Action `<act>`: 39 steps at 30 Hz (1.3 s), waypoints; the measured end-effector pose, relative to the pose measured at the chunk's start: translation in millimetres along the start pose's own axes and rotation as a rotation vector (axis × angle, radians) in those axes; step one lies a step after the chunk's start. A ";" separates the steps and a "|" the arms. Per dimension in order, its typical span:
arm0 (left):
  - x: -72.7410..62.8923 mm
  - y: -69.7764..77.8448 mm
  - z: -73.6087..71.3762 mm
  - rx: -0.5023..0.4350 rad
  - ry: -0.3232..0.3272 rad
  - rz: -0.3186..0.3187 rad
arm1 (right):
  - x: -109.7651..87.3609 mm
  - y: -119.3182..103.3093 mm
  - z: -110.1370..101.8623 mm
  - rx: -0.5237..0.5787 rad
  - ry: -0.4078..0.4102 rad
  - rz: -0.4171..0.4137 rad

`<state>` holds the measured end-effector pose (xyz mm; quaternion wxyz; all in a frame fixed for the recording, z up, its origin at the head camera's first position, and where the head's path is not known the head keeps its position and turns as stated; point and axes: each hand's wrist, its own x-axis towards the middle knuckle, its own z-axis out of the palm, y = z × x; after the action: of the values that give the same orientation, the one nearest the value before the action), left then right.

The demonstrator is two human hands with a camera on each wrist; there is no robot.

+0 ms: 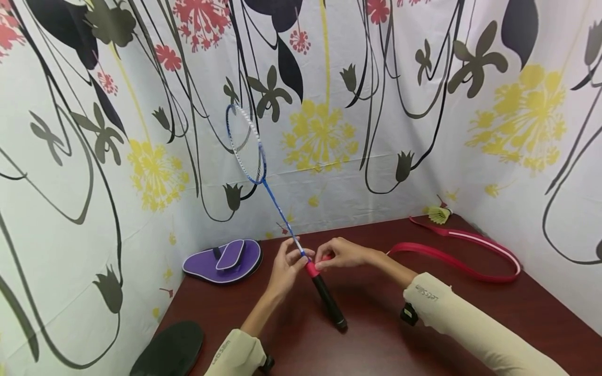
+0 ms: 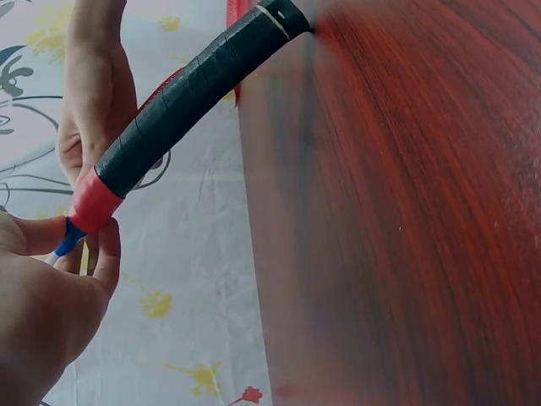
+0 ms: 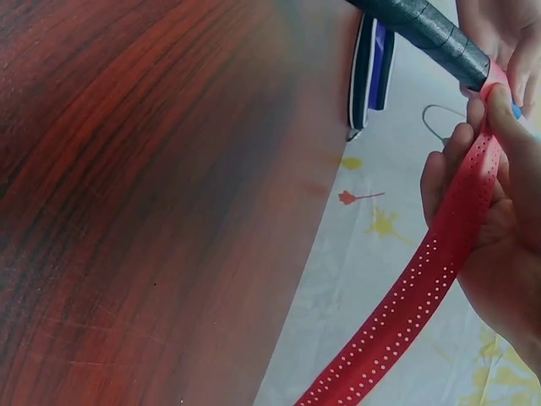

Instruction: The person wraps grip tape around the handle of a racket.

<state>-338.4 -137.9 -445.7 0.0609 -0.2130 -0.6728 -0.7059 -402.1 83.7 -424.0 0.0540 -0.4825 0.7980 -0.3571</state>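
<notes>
Racket (image 2: pixel 190 106) near purple case (image 1: pixel 223 262)

black paddle (image 1: pixel 170 351): cut by head view's bottom edge
red tape (image 3: pixel 423 269): cut by right wrist view's bottom edge
left hand (image 2: pixel 49 296): cut by left wrist view's left edge
right hand (image 2: pixel 95 114): partly behind black grip (image 2: pixel 199 95) there
</notes>
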 end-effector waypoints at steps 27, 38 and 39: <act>0.5 -1.6 9.2 0.157 0.182 0.087 | 1.3 -11.8 7.5 0.092 -0.034 0.129; 4.6 0.1 10.2 0.133 0.144 0.139 | -9.6 -9.9 -4.1 0.226 -0.130 0.150; 4.5 0.4 10.2 0.134 0.140 0.134 | -9.7 -9.5 -4.0 0.233 -0.135 0.149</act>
<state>-340.1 -127.0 -443.6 0.1690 -0.2033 -0.6967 -0.6669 -391.8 90.9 -417.6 0.1894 -0.4352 0.7794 -0.4090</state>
